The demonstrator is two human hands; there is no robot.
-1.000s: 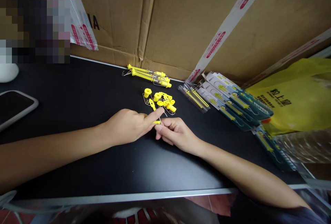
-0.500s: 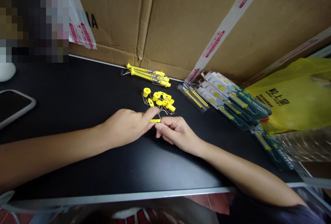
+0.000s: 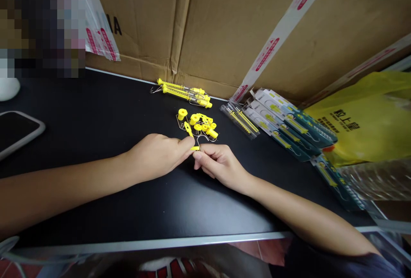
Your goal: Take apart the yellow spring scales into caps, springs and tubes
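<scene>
My left hand (image 3: 159,154) and my right hand (image 3: 218,164) meet fingertip to fingertip on the black tabletop (image 3: 105,115). Between them they pinch a small yellow plastic piece (image 3: 194,148) with a thin wire hook rising from it. Both hands are closed on it. Just beyond lies a pile of loose yellow caps and wire hooks (image 3: 201,125). Further back lie assembled yellow tubes (image 3: 184,91).
Cardboard boxes (image 3: 224,25) wall the back of the table. Clear sleeves (image 3: 240,119) and printed packets (image 3: 289,128) fan out at the right, beside a yellow plastic bag (image 3: 362,119). A phone (image 3: 16,130) lies at the far left.
My left forefinger, stretched out a second ago, has curled down onto the yellow piece. The piece has shifted slightly away from me. Both arms otherwise stay put.
</scene>
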